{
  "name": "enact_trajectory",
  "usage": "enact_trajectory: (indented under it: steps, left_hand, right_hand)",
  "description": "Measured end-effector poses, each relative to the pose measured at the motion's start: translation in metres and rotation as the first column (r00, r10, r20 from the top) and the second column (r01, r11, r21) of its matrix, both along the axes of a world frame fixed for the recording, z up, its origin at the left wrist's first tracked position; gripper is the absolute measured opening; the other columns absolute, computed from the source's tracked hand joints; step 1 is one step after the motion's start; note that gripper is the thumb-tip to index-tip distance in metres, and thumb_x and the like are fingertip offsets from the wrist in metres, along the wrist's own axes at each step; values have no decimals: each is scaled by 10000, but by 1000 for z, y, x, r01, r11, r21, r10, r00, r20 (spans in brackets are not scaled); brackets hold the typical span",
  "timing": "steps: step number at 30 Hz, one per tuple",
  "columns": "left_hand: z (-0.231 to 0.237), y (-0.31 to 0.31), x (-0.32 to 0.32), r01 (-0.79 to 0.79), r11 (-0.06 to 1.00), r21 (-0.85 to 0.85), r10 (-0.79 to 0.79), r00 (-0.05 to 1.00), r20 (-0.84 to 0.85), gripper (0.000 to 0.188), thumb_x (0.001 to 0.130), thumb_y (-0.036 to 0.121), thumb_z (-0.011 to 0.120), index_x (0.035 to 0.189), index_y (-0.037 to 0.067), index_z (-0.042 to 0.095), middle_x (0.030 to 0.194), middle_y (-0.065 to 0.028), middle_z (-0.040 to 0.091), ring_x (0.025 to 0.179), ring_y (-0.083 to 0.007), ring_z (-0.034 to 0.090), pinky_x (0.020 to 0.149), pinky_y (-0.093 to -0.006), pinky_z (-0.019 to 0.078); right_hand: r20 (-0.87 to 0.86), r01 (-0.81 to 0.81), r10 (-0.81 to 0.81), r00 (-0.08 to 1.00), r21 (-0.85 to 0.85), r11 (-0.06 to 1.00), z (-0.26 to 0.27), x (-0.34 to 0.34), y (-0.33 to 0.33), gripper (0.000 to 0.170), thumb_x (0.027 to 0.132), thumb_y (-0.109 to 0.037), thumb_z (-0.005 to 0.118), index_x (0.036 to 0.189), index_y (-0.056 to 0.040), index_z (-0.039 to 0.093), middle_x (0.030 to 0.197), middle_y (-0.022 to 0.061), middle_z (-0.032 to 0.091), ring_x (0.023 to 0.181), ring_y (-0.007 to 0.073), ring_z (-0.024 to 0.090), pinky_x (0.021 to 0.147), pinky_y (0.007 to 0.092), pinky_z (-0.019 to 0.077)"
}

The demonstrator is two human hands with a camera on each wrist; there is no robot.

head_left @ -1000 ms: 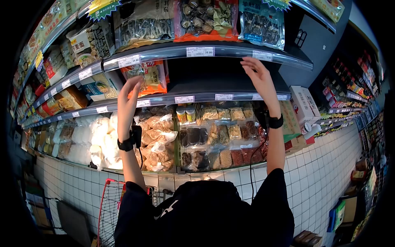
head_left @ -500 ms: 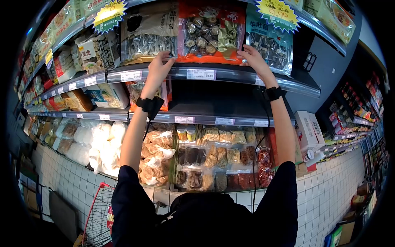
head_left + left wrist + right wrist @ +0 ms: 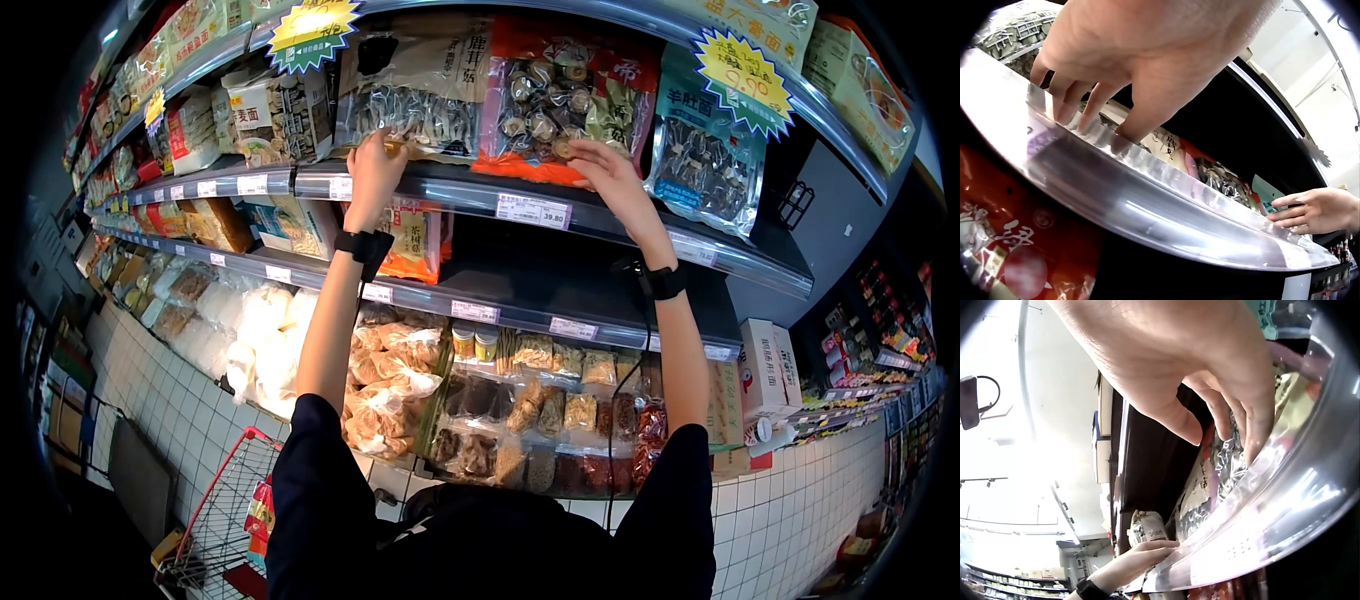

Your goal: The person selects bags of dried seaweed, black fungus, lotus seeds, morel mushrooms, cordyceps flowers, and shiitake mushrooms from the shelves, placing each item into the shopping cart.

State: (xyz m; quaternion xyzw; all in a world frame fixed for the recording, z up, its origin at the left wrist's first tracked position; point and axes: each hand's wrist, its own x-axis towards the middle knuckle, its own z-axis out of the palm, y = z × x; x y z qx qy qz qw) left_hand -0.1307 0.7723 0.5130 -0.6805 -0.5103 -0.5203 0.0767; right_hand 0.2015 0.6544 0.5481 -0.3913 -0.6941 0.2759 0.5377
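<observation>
My left hand (image 3: 374,178) is at the lower front of a clear and tan bag of dried mushrooms (image 3: 412,115). In the left wrist view its spread, bent fingers (image 3: 1101,100) dip behind the clear shelf lip, with thumb and fingers apart. My right hand (image 3: 622,195) reaches over the lower right of a red-orange mushroom bag (image 3: 540,105). In the right wrist view its fingertips (image 3: 1252,450) lie at the packaging behind the lip, the thumb apart from them. Contact with either bag is unclear.
A teal bag (image 3: 705,150) stands to the right, noodle packs (image 3: 270,115) to the left. Below are a lower shelf with a red-orange pack (image 3: 412,240) and bins of bagged dry goods (image 3: 540,400). A wire cart (image 3: 215,500) is at the lower left.
Both hands first rose from the lower shelf to the mushroom bags. Since then my left hand has shifted left along the tan bag, and my right hand farther in over the red-orange bag's front.
</observation>
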Motion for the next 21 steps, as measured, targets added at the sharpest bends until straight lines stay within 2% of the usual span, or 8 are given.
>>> enact_trajectory:
  steps: [5, 8, 10, 11, 15, 17, 18, 21]
  left_hand:
    - [-6, -3, -27, -15, 998, -59, 13, 999, -36, 419, 844, 295, 615, 1166, 31, 564, 1114, -151, 614, 1091, -319, 539, 1032, -500, 263]
    - [-6, -11, -40, 54, 998, 28, -54, 998, -27, 408, 837, 293, 618, 1147, 32, 572, 1107, -153, 612, 1069, -326, 544, 1021, -494, 285]
    - [-3, -11, -52, 53, 998, 34, -51, 997, -49, 406, 834, 290, 620, 1139, 26, 575, 1089, -160, 615, 1058, -330, 547, 1011, -482, 297]
    - [-3, -10, -59, 52, 998, 44, -49, 996, -68, 403, 832, 288, 621, 1130, 19, 579, 1071, -168, 617, 1047, -334, 551, 1001, -470, 309]
    - [-4, 5, -90, 95, 989, 117, -90, 995, -47, 395, 820, 254, 637, 1102, -18, 588, 1058, -204, 623, 994, -362, 581, 875, -409, 430]
    - [0, -1, -99, 153, 983, 105, -153, 988, -14, 379, 826, 231, 630, 1109, -17, 586, 1073, -205, 621, 1008, -360, 581, 877, -401, 437]
    - [2, -6, -103, 214, 973, 91, -217, 976, 17, 364, 831, 207, 623, 1116, -17, 584, 1089, -207, 618, 1021, -359, 581, 879, -393, 444]
    - [9, -28, -109, 318, 941, 117, -325, 945, 48, 332, 855, 176, 597, 1124, -17, 581, 1098, -203, 617, 1050, -343, 580, 904, -378, 438]
  right_hand:
    - [-28, -131, 132, 991, 36, 991, -6, -38, 10, 340, 903, -127, 569, 1195, 37, 512, 1161, 122, 579, 1102, 176, 550, 918, 281, 451]
    - [-35, -99, 101, 994, 57, 993, -4, -64, 2, 322, 912, -135, 558, 1191, 21, 527, 1153, 116, 584, 1086, 175, 558, 918, 284, 448]
    - [92, 4, -27, 995, 240, 971, 2, -83, -23, 283, 922, -148, 549, 1172, -17, 565, 1131, 90, 607, 1037, 170, 579, 896, 278, 447]
    - [93, 2, -24, 995, 231, 973, 7, -91, -34, 283, 922, -148, 549, 1172, -17, 565, 1131, 90, 607, 1037, 170, 579, 896, 278, 447]
    - [-32, 96, -91, 995, 391, 915, 28, -127, -102, 202, 920, -141, 557, 1078, -42, 636, 1037, 60, 653, 964, 132, 598, 857, 260, 441]
    - [-91, 158, -129, 987, 517, 841, 31, -138, -142, 194, 904, -60, 542, 1059, 22, 624, 1028, 96, 651, 964, 150, 600, 867, 268, 441]
    - [-98, 182, -155, 983, 625, 759, 33, -143, -161, 196, 888, -16, 517, 1045, 58, 607, 1004, 139, 649, 956, 206, 603, 874, 305, 446]
    - [192, -96, -182, 964, 895, 435, 38, -121, -203, 407, 928, -255, 429, 1194, 49, 476, 984, 249, 597, 827, 333, 584, 700, 375, 510]
